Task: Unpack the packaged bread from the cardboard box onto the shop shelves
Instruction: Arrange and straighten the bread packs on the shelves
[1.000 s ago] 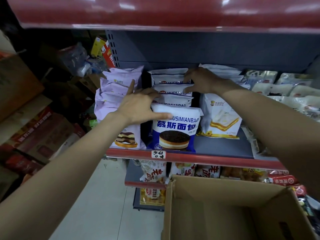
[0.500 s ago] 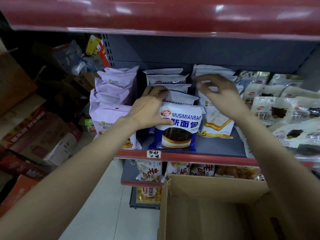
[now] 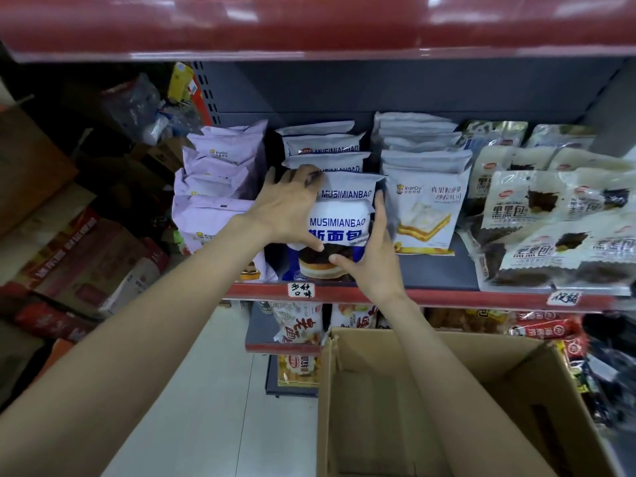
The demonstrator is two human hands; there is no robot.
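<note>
A blue-and-white Musimianbao bread pack (image 3: pixel 340 223) stands upright at the front of a row of the same packs (image 3: pixel 323 149) on the red-edged shelf (image 3: pixel 464 296). My left hand (image 3: pixel 285 208) grips its top left corner, fingers over the top and thumb on the front. My right hand (image 3: pixel 368 256) clasps its right side, thumb across the lower front. The open cardboard box (image 3: pixel 430 342) sits below the shelf at bottom right; the part of its inside that I see shows only bare cardboard.
Purple packs (image 3: pixel 220 166) stand left of the row and white XianDu toast packs (image 3: pixel 426 208) right of it. Further right lie black-bread packs (image 3: pixel 550 215). Snack bags (image 3: pixel 299 328) fill the lower shelf. Stacked cartons (image 3: pixel 69 256) crowd the left; pale floor (image 3: pixel 206 407) lies below.
My right hand came down from the white toast packs to the right side of the front blue pack. My left hand stayed on the pack's top left corner.
</note>
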